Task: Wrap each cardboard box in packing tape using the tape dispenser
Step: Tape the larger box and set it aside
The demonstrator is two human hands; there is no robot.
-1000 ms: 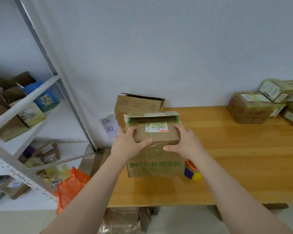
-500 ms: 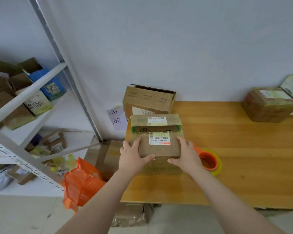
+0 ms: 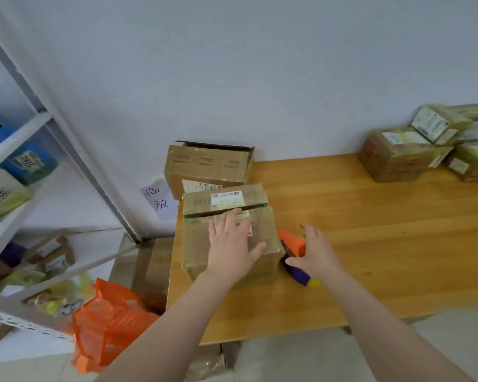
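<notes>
A brown cardboard box (image 3: 196, 244) with one flap (image 3: 196, 201) lifted at the back sits at the left end of the wooden table (image 3: 370, 230). My left hand (image 3: 231, 244) lies flat on the box's top with fingers spread. Just right of the box is the tape dispenser (image 3: 293, 244), orange with a purple and yellow handle. My right hand (image 3: 316, 252) hovers over it with fingers open and holds nothing. The dispenser is partly hidden by that hand.
A larger open cardboard box (image 3: 207, 165) stands behind against the wall. Several taped boxes (image 3: 398, 155) are stacked at the table's far right. A white metal shelf (image 3: 20, 150) with parcels stands to the left, an orange bag (image 3: 105, 323) on the floor beside it.
The box has been set down on the table. My left hand moved from its side onto its top. My right hand let go of the box and moved right over the dispenser.
</notes>
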